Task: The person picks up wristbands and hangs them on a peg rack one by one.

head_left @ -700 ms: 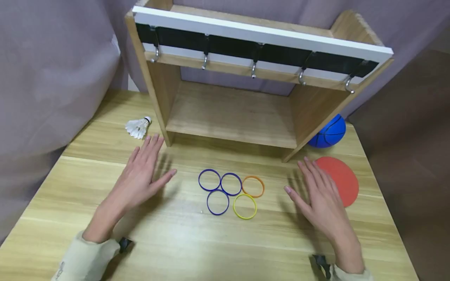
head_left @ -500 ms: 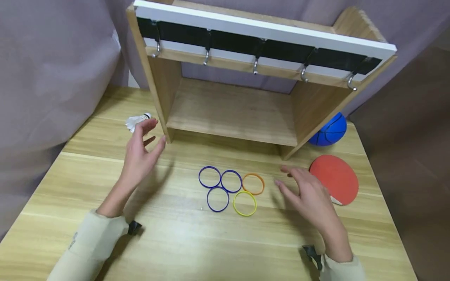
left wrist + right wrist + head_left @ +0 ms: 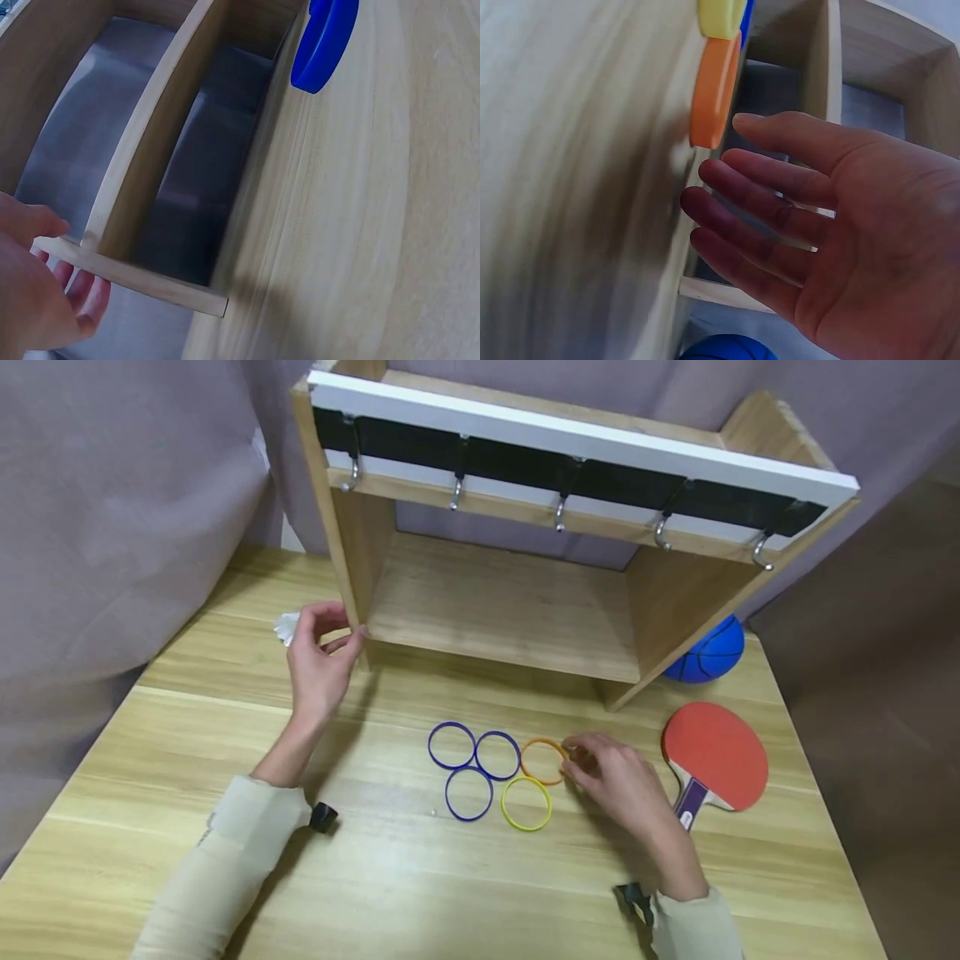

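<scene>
At shelf, left hand pinches side panel; right hand unclenched beside orange ring.

Tabletop: pale wood grain. Table-tennis paddle lying at right, red face up, purple band on handle. Blue ball with dark seams beyond it, apart, partly hidden. White shuttlecock at left, mostly hidden. Grey-purple curtain behind and at left.
</scene>
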`<state>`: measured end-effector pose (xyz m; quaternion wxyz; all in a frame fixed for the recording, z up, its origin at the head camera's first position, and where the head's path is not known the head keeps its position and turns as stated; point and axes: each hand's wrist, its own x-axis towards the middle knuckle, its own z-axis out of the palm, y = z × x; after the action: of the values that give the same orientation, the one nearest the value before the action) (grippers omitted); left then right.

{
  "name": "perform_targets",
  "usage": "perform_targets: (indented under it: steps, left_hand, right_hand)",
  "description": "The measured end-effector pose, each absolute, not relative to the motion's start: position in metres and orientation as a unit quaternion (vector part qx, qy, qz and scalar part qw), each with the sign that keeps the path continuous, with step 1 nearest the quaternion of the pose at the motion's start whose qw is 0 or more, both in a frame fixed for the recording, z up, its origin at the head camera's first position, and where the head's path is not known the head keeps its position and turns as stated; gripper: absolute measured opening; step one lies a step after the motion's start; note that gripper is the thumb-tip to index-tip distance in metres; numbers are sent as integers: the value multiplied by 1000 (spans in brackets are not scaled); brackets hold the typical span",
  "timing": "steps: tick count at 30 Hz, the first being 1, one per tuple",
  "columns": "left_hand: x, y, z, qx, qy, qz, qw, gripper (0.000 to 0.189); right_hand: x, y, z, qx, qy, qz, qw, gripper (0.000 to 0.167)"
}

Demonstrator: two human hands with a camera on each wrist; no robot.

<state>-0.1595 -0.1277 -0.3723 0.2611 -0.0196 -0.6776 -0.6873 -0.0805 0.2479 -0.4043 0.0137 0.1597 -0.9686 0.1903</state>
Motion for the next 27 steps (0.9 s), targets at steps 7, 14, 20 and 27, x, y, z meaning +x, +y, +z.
perform_targets:
  steps: [7, 14, 20, 27]
  left_hand:
    - [-159, -127, -372, -7, -682, -675, 280, 32]
    - [-160, -127, -371, -8, -687, -669, 284, 31]
    - [-160, -126, -371, -10, -689, -669, 279, 31]
    - [-160, -126, -373, -8, -694, -661, 285, 31]
  right_hand:
    - [-83, 248, -411, 159, -970, 180, 20, 24]
    - [-87, 246, -415, 135, -973, 183, 32, 13]
    - [-88, 245, -416, 108, -972, 207, 30, 8]
    - [-87, 248, -415, 66, -960, 273, 11, 7]
